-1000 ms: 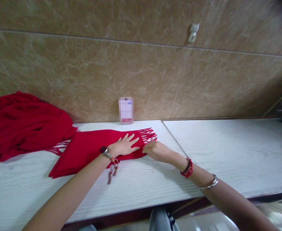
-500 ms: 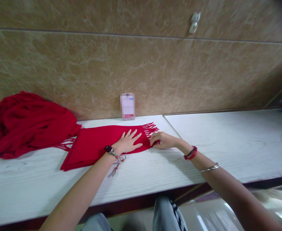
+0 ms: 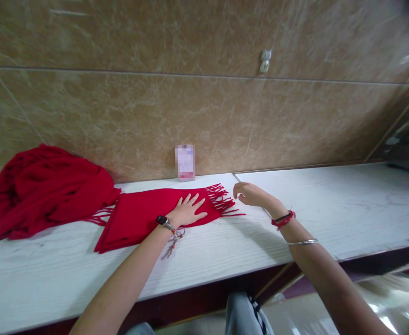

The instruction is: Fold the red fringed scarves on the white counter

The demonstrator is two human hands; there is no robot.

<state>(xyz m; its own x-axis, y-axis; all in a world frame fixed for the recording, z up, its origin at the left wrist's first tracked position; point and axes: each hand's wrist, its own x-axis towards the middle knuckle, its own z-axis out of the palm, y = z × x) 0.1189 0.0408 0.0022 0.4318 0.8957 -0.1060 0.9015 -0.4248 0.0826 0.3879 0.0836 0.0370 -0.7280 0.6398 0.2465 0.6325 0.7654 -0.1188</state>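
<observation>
A red fringed scarf [image 3: 144, 204] lies folded into a flat strip on the white wood-grain surface, its fringe [image 3: 221, 199] spread toward the right. Flat on the scarf's right part rests my left hand [image 3: 186, 212], palm down with its fingers spread. Just right of the fringe, my right hand [image 3: 251, 193] hovers above the surface, apart from the scarf. Its fingers curve loosely downward, with a gap by the thumb and nothing visible between them.
Crumpled red fringed cloth [image 3: 54, 190] is heaped at the left, against the marbled wall [image 3: 137, 125]. A small pale card or box [image 3: 185, 163], blurred, leans on that wall behind the scarf. Higher up sits a white cat-shaped hook [image 3: 265, 61]. The counter's front edge [image 3: 204, 284] runs above my knees.
My right hand has let go of the fringe and moved up and right, away from it. The fringe strands now lie straighter. My left hand stays on the scarf. The view has tilted slightly.
</observation>
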